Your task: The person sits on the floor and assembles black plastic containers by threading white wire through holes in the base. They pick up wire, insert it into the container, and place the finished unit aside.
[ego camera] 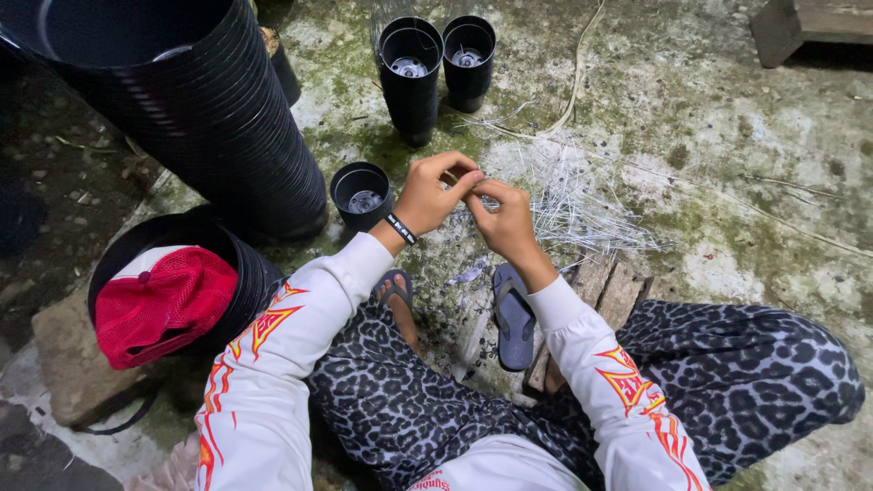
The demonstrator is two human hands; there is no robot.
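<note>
Black plastic pots everywhere, and your hands are meeting right in the middle of the shot. Left hand (435,193) and right hand (503,221) are touching at the fingertips, both sets of fingers pinched shut on smth thin and pale. It looks like one of the wire strands, but it's too fine to say for sure. The rest of the wire pile (573,205) lies on the mossy concrete floor (727,136) at your 3 o'clock, just beside the right hand.

Small pot (361,195) sits at 9 o'clock of your left wrist, w/ two pot stacks (436,68) at 12 and the big pot stack (195,109) lying tilted at 10.

Risk imo: the strand is so skinny it could slip out of the pinch and vanish into the pile. Also, loose wire ends sit close to your bare toes and sandals (514,318), so a poke seems possible if you shift.
</note>
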